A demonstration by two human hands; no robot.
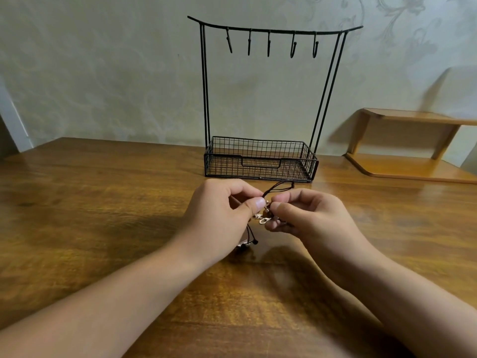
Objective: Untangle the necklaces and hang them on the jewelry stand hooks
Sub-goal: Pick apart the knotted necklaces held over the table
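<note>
The two hands are close together above the tabletop [103,202], just in front of the jewelry stand [260,99]; the left hand [222,215] has its fingers curled and pinches the necklaces [265,215] between thumb and finger; the right hand [304,215] has its fingers curled too and pinches the same bunch from the other side. The necklaces are dark cords with little beads and shiny clasps; they sit in a small knot between the two thumbs; a loop of cord sticks up behind the fingers, and some ends with beads hang down under the left hand, near the tabletop. The hooks [268,43] on the top bar of the stand are all bare, and the wire basket [260,161] at the bottom looks bare too.

So I think the untangling step is going on, and it seems early; no necklace is hung yet. Next, the hands likely need to pull one cord gently out of the knot, without tugging hard, or the knot may get tighter; then lift that cord up to a hook.
</note>
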